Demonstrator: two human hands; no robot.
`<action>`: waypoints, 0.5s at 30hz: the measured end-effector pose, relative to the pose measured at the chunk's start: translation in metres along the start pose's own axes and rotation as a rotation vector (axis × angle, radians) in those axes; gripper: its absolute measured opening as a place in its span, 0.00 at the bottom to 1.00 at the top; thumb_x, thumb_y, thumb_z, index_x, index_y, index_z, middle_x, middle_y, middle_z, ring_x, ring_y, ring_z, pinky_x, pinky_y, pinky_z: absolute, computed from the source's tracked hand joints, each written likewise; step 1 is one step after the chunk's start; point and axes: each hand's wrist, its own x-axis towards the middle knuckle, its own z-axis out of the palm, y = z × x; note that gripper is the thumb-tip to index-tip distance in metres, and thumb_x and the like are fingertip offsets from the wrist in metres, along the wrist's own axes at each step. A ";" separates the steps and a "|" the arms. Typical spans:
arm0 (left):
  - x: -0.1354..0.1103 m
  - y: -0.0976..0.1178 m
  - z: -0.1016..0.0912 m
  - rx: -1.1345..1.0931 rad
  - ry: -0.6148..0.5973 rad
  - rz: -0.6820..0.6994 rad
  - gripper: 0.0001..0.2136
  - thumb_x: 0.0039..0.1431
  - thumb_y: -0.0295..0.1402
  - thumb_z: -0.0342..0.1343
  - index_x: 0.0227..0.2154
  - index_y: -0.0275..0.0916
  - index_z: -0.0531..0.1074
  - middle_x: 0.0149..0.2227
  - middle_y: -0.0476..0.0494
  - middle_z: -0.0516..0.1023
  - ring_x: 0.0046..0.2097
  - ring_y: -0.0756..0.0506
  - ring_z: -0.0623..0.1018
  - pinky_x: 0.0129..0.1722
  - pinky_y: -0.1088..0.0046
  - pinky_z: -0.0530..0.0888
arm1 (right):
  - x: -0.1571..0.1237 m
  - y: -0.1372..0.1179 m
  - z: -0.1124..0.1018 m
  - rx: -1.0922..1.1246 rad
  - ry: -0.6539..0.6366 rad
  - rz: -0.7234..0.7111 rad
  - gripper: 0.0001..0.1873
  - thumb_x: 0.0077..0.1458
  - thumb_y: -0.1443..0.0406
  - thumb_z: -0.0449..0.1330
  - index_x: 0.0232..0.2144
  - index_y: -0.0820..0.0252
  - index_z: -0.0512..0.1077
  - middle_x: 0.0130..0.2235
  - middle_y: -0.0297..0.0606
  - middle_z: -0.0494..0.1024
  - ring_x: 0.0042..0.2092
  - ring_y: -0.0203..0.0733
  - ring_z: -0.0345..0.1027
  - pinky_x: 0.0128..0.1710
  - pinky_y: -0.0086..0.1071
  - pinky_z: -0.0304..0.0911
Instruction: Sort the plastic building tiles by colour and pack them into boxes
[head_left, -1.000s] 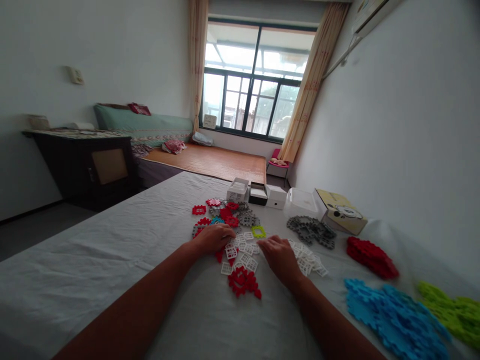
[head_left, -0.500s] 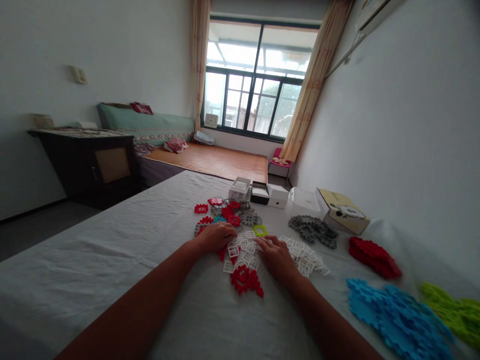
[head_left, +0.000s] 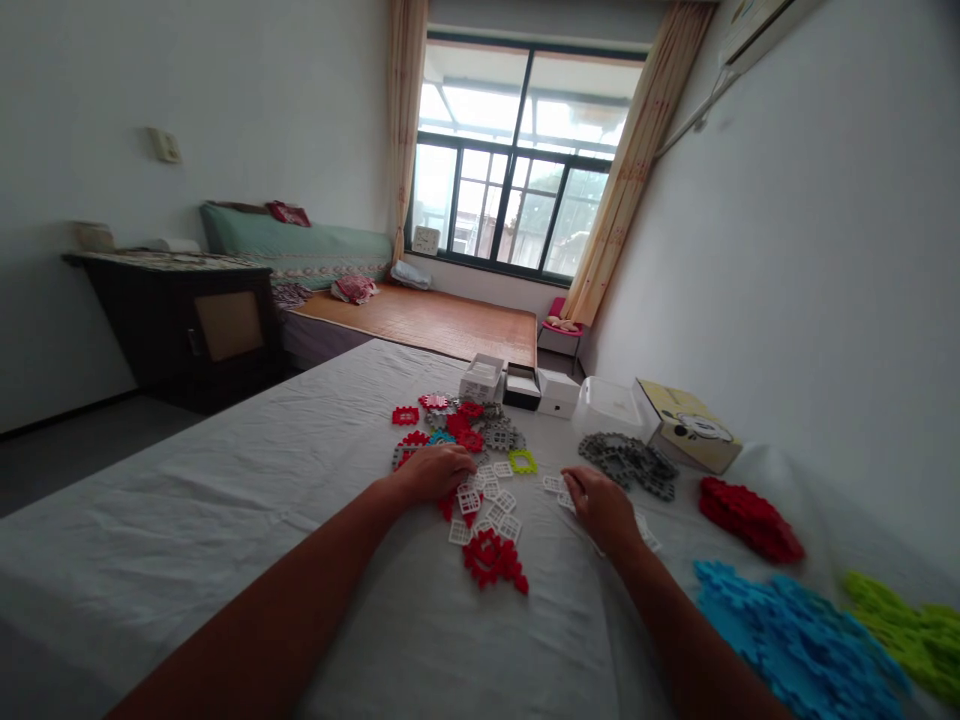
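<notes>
My left hand [head_left: 439,472] rests at the left edge of the mixed plastic pieces, its fingers bent and closed together. What lies under its fingertips is hidden. Beside it are loose white lattice pieces [head_left: 504,500] and a red gear-edged piece [head_left: 491,558]. Farther right, my right hand [head_left: 600,500] is closed, thumb and fingers pinched at a white lattice piece [head_left: 555,484]. It covers most of the right-hand white pile, whose edge [head_left: 646,532] shows past the wrist. Between the hands lies a yellow-green square frame [head_left: 523,461].
Red, grey and blue pieces [head_left: 457,425] lie beyond my left hand. Grey [head_left: 626,462], red [head_left: 750,518], blue [head_left: 802,635] and lime [head_left: 907,625] piles line the right. Small boxes [head_left: 557,392], a clear container [head_left: 609,405] and a yellow box [head_left: 690,425] stand at the back.
My right hand has moved right, from the middle white pieces onto the right-hand white pile, and its fingers have drawn together. My left hand stays in place.
</notes>
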 end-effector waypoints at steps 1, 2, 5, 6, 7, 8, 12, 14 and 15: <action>0.000 0.000 0.000 0.000 0.000 0.001 0.11 0.59 0.28 0.49 0.39 0.44 0.75 0.42 0.48 0.78 0.43 0.48 0.76 0.42 0.76 0.69 | 0.000 0.004 -0.003 -0.095 0.027 0.030 0.13 0.60 0.63 0.51 0.42 0.57 0.73 0.43 0.43 0.76 0.45 0.46 0.67 0.43 0.37 0.61; 0.000 -0.001 0.001 0.002 0.001 0.001 0.11 0.59 0.28 0.49 0.39 0.44 0.75 0.42 0.48 0.78 0.42 0.48 0.76 0.42 0.76 0.69 | -0.001 0.005 -0.005 -0.173 0.054 0.041 0.14 0.59 0.63 0.52 0.44 0.57 0.73 0.45 0.44 0.75 0.47 0.49 0.65 0.42 0.39 0.61; 0.000 0.000 0.000 0.011 0.006 -0.004 0.11 0.59 0.28 0.49 0.39 0.44 0.76 0.42 0.48 0.78 0.42 0.48 0.76 0.42 0.76 0.69 | -0.005 -0.009 -0.002 -0.202 0.066 -0.075 0.19 0.58 0.63 0.55 0.51 0.55 0.69 0.52 0.45 0.71 0.52 0.51 0.60 0.45 0.41 0.60; 0.000 0.000 0.000 0.013 0.006 -0.005 0.11 0.59 0.28 0.49 0.39 0.44 0.76 0.42 0.48 0.78 0.42 0.48 0.76 0.42 0.76 0.69 | -0.006 -0.018 0.001 -0.155 0.034 -0.148 0.19 0.58 0.64 0.54 0.52 0.54 0.68 0.53 0.43 0.71 0.53 0.49 0.59 0.47 0.41 0.59; 0.000 0.001 -0.001 0.014 0.003 -0.003 0.11 0.59 0.28 0.49 0.39 0.44 0.76 0.42 0.48 0.78 0.42 0.48 0.76 0.41 0.76 0.69 | -0.008 -0.028 0.004 -0.104 -0.012 -0.227 0.19 0.59 0.65 0.53 0.53 0.52 0.67 0.54 0.40 0.71 0.54 0.47 0.59 0.49 0.40 0.58; 0.000 0.002 -0.002 0.014 0.000 -0.002 0.11 0.59 0.28 0.49 0.39 0.43 0.75 0.41 0.48 0.78 0.42 0.48 0.76 0.41 0.76 0.69 | -0.010 -0.038 0.008 -0.057 -0.061 -0.304 0.19 0.60 0.65 0.52 0.53 0.48 0.67 0.54 0.37 0.71 0.55 0.45 0.58 0.50 0.40 0.57; 0.000 0.003 -0.004 0.018 -0.001 0.002 0.11 0.59 0.29 0.48 0.39 0.43 0.75 0.41 0.47 0.78 0.42 0.47 0.76 0.41 0.76 0.69 | -0.012 -0.059 0.018 0.055 -0.218 -0.470 0.20 0.61 0.66 0.51 0.53 0.42 0.66 0.53 0.31 0.72 0.54 0.43 0.60 0.52 0.39 0.57; -0.001 0.003 -0.004 0.025 0.004 -0.005 0.11 0.59 0.29 0.49 0.38 0.43 0.75 0.41 0.48 0.78 0.42 0.47 0.76 0.41 0.76 0.69 | -0.012 -0.059 0.018 0.099 -0.247 -0.460 0.18 0.59 0.66 0.53 0.51 0.47 0.69 0.49 0.34 0.75 0.51 0.43 0.63 0.51 0.37 0.58; -0.001 0.003 -0.004 0.030 0.002 -0.006 0.11 0.59 0.29 0.49 0.38 0.44 0.76 0.40 0.48 0.78 0.42 0.47 0.76 0.41 0.76 0.69 | -0.012 -0.058 0.018 0.121 -0.244 -0.437 0.17 0.58 0.66 0.54 0.50 0.49 0.70 0.47 0.36 0.75 0.50 0.43 0.63 0.50 0.37 0.59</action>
